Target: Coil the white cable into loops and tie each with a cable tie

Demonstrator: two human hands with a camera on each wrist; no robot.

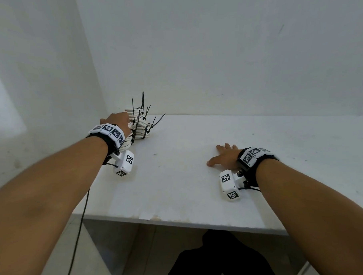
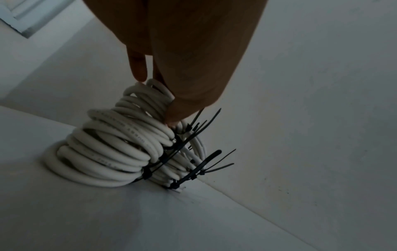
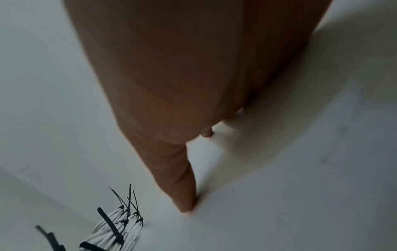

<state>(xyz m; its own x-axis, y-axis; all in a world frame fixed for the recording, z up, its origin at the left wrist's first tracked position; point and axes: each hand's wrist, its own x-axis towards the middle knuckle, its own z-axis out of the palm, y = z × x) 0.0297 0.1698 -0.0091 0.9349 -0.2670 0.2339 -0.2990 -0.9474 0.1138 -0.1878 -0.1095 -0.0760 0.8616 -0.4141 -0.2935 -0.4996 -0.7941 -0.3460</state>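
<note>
Several white cable coils [image 1: 141, 129] lie stacked in a pile at the table's far left corner, each bound by black cable ties [image 1: 142, 101] whose tails stick up. In the left wrist view the pile [image 2: 120, 149] leans against the wall, with the ties [image 2: 206, 161] on its right side. My left hand [image 1: 125, 121] sits on top of the pile; the thumb [image 2: 174, 115] and a finger [image 2: 138, 68] pinch the top coil between them. My right hand [image 1: 221, 154] lies flat on the bare table, fingers spread and holding nothing. In the right wrist view the pile [image 3: 114, 234] shows at the lower left.
The white table [image 1: 199, 188] stands in a corner, with walls behind and to the left. Its front edge [image 1: 180, 220] runs close to me. A thin black cord [image 1: 80, 225] hangs from my left wrist over the edge. Dark clothing [image 1: 219, 258] shows below the table.
</note>
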